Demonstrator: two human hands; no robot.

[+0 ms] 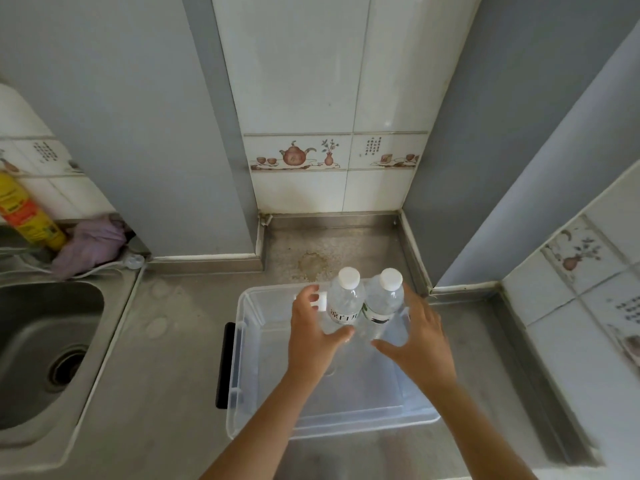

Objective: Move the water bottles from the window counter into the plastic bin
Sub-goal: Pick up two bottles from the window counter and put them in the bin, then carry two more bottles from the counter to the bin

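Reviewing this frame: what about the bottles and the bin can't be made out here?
Head view only:
- Third bottle: mostly hidden behind the left hand; only a white cap shows.
- Bottle bases: covered by both hands, so contact with the plastic bin is unclear.
- Label text: too small.
- Right hand fingertips: hidden behind the right bottle.

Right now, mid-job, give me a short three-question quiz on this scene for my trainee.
1. True or false: the two upright bottles have white caps.
2. Where does the bin stand relative to the sink? A) to its right B) inside it C) to its left
3. Fill in: the left hand and right hand flank the bottles over the bin's ____ end.

Key: 1 true. 2 A. 3 far. A third white cap shows behind the left hand's fingers; its bottle is mostly hidden. How firmly the hands grip the bottles cannot be told.
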